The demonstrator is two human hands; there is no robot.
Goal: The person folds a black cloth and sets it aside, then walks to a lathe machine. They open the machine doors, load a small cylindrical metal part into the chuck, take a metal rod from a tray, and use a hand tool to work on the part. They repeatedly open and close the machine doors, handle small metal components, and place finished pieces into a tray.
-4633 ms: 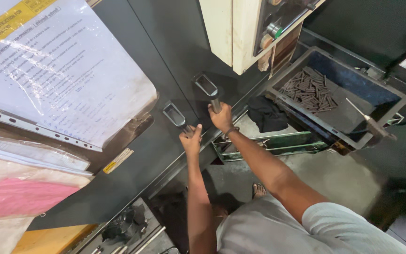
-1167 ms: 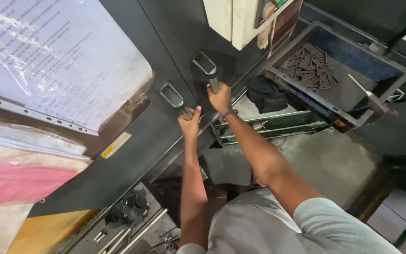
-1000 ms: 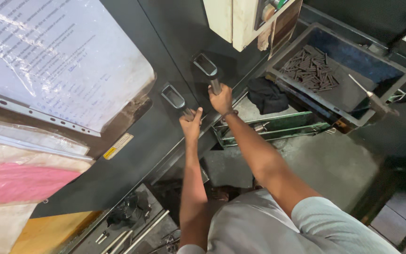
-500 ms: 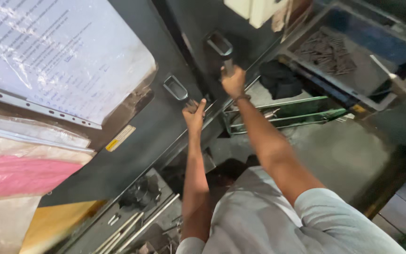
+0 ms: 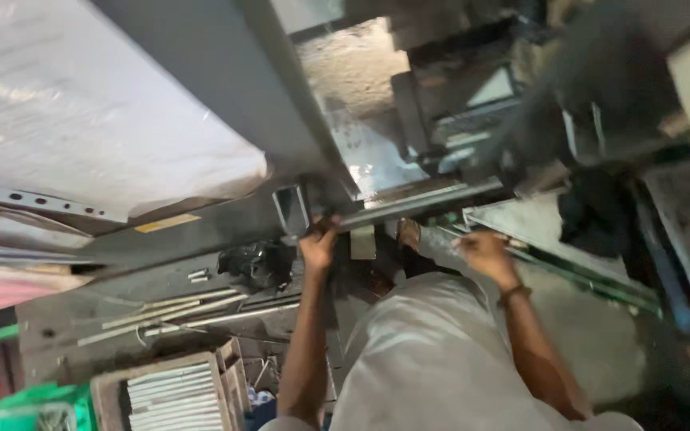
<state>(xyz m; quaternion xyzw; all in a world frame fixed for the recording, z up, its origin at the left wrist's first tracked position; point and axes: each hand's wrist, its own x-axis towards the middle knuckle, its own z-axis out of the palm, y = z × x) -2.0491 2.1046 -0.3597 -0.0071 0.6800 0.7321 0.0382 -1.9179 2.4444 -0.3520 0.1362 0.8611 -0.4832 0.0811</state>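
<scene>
Fingers of left hand: curled tight around the near end of a long grey metal bar, clamped on it at the lower edge of the dark grey cabinet door.
Fingers of right hand: loosely bent and held together, just above the edge of a green-rimmed metal tray; blur hides whether they hold or touch anything.
Bar: runs rightward and slightly up from the left fingers, across the opening toward the right fingers' side.
Handle: a recessed rectangular metal door pull sits just left of the left fingers.
Above the fingers: a wet, shiny grey machine interior shows through the open gap.
Left of the left fingers: a clear plastic sleeve with white paper hangs on the door.
Below the left fingers: a black crumpled rag on the bench, thin metal rods beside it, then a wooden box of flat white strips farther out.
Wrist: a dark band circles the right wrist.
</scene>
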